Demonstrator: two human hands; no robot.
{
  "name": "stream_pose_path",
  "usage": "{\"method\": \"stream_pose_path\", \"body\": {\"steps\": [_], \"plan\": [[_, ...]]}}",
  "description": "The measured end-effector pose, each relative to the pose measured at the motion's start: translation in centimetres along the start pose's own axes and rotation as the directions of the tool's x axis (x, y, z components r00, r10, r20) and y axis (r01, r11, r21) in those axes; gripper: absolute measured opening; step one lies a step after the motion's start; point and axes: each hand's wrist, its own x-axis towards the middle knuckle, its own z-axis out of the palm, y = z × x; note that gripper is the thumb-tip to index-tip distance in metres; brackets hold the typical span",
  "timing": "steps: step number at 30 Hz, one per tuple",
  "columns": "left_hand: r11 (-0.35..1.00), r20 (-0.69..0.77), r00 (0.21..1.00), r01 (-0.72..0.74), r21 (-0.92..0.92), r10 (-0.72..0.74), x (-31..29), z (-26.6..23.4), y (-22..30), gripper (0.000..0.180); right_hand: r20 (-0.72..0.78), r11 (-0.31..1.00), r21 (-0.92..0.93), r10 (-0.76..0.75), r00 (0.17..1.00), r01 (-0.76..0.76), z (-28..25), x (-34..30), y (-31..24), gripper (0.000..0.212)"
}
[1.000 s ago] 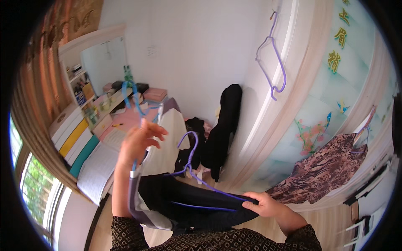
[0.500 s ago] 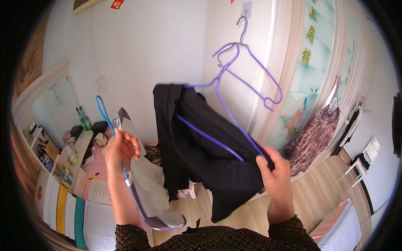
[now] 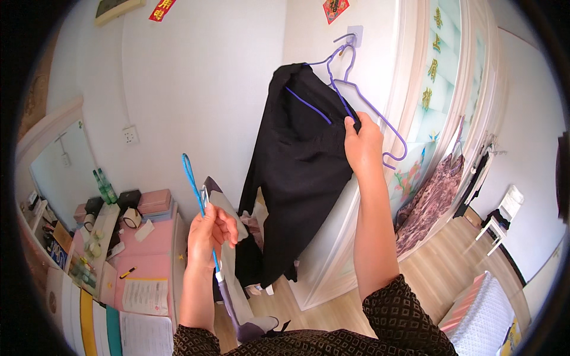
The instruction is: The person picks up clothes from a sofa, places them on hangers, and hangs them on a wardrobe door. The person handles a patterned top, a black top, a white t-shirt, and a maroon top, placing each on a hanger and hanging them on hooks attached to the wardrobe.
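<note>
My right hand is raised, fingers closed on the shoulder end of a purple clothes hanger inside a long black top. The top drapes downward in front of the wall corner. Its hanger's hook is close to a wall hook, and whether they touch I cannot tell. A second purple hanger hangs there, bare. Lower left, my left hand is curled round a thin blue hanger-like loop, from which a pale grey garment with darker grey parts hangs. My fingers partly hide it.
On the left stand a pink desk with papers, a pen and boxes, and a mirror. A wardrobe with glass panels fills the right; a patterned dress hangs on it. Farther right is a white chair.
My right hand has lifted the black top on its hanger up toward the wall hook. My left hand has shifted slightly right, still holding the blue loop. The view has turned too.
</note>
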Motion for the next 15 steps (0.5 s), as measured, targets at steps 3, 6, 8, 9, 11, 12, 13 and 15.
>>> {"method": "stream_pose_path", "body": {"steps": [3,6,8,9,11,12,13,15], "plan": [[1.000,0.013,1.000,-0.004,0.010,0.004,0.1,0.2,-0.1,0.036,0.073,0.995,-0.094,0.026,0.997,-0.019,0.2,0.2,0.3,0.023],[1.000,0.013,1.000,0.004,0.011,-0.004,0.6,0.3,-0.9,0.035,0.059,0.992,-0.128,0.016,0.998,-0.008,-0.5,-0.9,1.1,0.023],[1.000,0.030,1.000,0.006,0.026,-0.006,1.2,0.7,-1.7,0.036,0.065,0.990,-0.139,0.009,0.998,0.000,-1.2,-1.1,2.4,0.025],[0.998,0.078,0.997,0.013,0.069,-0.018,1.4,0.6,-2.1,0.036,0.081,0.980,-0.198,0.024,0.996,-0.008,-1.8,-1.1,2.7,0.028],[0.993,0.063,0.998,-0.019,0.118,0.012,2.3,1.2,-3.4,0.031,0.070,0.960,-0.277,-0.022,0.997,0.041,-3.3,-1.4,2.5,0.032],[0.990,0.100,0.995,-0.043,0.131,0.030,2.4,1.1,-3.6,0.031,0.017,0.954,-0.295,-0.043,0.999,0.046,-3.7,-2.2,1.4,0.032],[0.985,0.103,0.994,-0.053,0.166,0.037,2.5,1.1,-3.9,0.034,-0.037,0.948,-0.315,-0.064,0.997,0.049,-4.4,-3.3,0.2,0.034],[0.980,0.078,0.994,-0.086,0.180,0.073,2.9,1.4,-4.4,0.036,-0.124,0.817,-0.494,-0.406,0.905,0.299,-6.3,-5.1,-1.5,0.037]]}}
